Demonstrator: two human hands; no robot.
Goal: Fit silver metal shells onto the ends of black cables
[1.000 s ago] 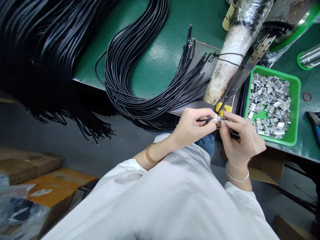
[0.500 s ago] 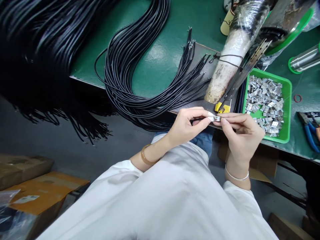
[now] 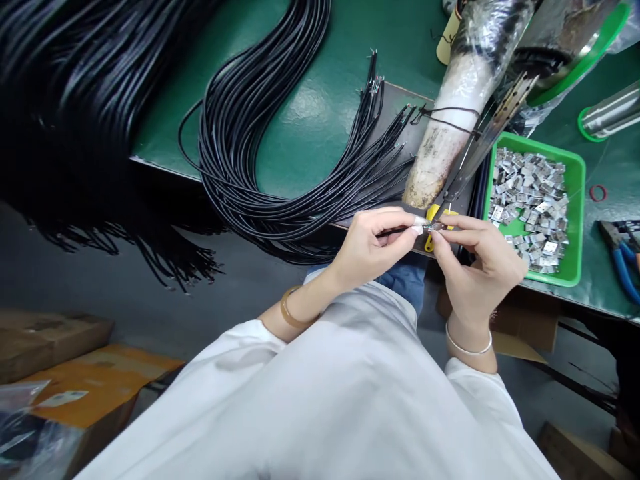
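Note:
My left hand [image 3: 373,240] is closed in a pinch on a cable end, with white wrapping on its fingertips; most of that cable is hidden by the hand. Facing it, my right hand [image 3: 475,257] pinches a small silver metal connector [image 3: 436,227] between thumb and forefinger. The two hands' fingertips almost meet at this piece. Right behind them is a yellow piece [image 3: 431,213], with the tip of a slanted dark metal arm [image 3: 465,170] over it. A bundle of black cables [image 3: 280,207] curves across the bench, stripped ends lying left of the arm.
A green tray [image 3: 575,220] of small metal connector shells stands right of my hands. Farther right lie blue-handled pliers [image 3: 623,267] and a red ring [image 3: 597,193]. A plastic-wrapped white tube [image 3: 435,140] slants down over the bench. More black cables [image 3: 90,133] hang off the left edge.
My fingertips have moved slightly up and left with the connector, closer to the yellow piece and the arm's tip. My right fingers are spread a little more. The view has shifted slightly.

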